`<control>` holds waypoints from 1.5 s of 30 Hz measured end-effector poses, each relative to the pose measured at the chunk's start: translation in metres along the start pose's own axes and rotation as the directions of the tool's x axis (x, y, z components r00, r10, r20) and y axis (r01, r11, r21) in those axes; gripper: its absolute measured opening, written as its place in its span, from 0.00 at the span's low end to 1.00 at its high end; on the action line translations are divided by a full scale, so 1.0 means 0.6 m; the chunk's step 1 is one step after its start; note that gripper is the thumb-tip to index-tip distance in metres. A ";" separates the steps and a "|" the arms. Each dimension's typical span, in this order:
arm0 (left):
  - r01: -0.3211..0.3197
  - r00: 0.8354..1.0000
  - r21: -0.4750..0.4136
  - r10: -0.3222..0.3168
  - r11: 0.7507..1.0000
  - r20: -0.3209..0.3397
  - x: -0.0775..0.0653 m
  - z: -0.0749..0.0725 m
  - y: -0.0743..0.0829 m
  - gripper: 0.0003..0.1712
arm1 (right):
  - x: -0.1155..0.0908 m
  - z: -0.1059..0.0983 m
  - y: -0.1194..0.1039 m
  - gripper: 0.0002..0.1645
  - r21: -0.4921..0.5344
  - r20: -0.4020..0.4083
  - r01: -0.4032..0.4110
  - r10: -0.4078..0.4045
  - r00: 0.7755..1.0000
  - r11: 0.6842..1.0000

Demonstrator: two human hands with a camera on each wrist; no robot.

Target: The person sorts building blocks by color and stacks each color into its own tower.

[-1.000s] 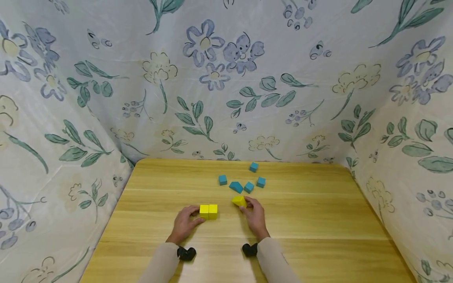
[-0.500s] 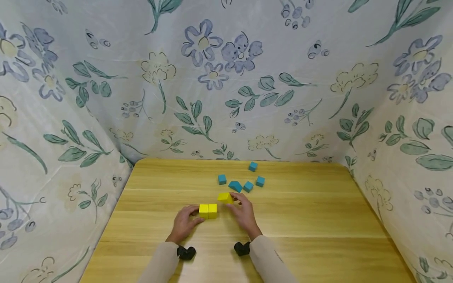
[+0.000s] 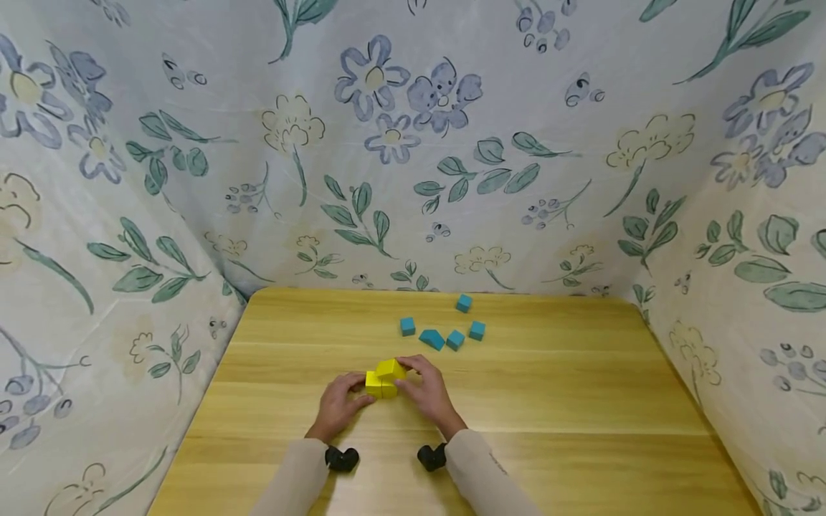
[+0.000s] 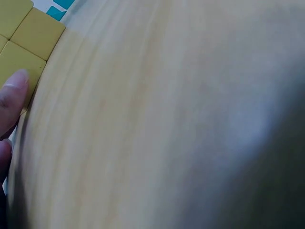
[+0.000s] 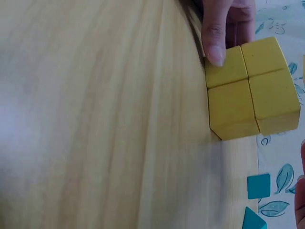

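Several yellow cubes stand stacked two wide and two high, as their square faces show in the right wrist view. My left hand grips the stack from the left, its thumb on a lower cube. With thumb and fingers, my right hand pinches a yellow wedge-shaped block at the right side of the stack. In the head view this block overlaps the top right cube. Only a sliver of it shows at the right edge of the right wrist view.
Behind the hands lie several blue cubes and a blue triangular block on the wooden table. Floral cloth hangs behind the table and at both sides. Each wrist wears a small black device.
My right hand has moved left with the yellow wedge-shaped block, from apart from the stack to over its right part. The left hand has stayed at the stack.
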State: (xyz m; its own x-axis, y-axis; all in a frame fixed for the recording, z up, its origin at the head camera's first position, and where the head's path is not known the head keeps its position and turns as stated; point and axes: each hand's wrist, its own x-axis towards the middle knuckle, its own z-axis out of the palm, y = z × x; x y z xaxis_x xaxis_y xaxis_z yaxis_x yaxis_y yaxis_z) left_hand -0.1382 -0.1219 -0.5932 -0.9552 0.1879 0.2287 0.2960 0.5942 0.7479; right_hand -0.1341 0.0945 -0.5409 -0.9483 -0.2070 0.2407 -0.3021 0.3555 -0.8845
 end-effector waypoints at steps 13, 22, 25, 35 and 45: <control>0.017 1.000 0.011 -0.017 1.000 0.023 0.004 -0.001 0.002 0.21 | 0.008 0.014 -0.009 0.21 -0.024 0.067 0.055 -0.053 0.996 0.998; 0.002 1.000 0.004 -0.002 1.000 0.024 0.005 -0.003 0.004 0.21 | 0.011 0.016 -0.008 0.20 -0.054 0.097 0.060 -0.054 0.994 0.997; -0.001 1.000 0.010 0.001 1.000 0.027 0.005 -0.002 0.004 0.21 | 0.013 0.017 -0.010 0.21 -0.056 0.121 0.038 -0.031 0.992 0.998; 0.000 1.000 -0.002 0.000 1.000 0.031 0.004 -0.003 0.006 0.20 | 0.015 0.015 -0.009 0.21 -0.051 0.154 0.031 -0.023 0.988 0.998; 0.003 1.000 -0.005 -0.003 1.000 0.025 0.003 -0.004 0.004 0.21 | 0.016 0.014 -0.005 0.21 -0.026 0.163 -0.020 0.024 0.986 0.999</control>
State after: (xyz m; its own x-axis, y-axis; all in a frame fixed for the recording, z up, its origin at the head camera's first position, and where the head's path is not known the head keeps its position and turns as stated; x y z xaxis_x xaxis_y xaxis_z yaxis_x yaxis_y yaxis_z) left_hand -0.1390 -0.1219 -0.5896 -0.9557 0.2052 0.2108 0.2927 0.5906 0.7520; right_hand -0.1413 0.0836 -0.5394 -0.9266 -0.3444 0.1510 -0.2857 0.3834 -0.8783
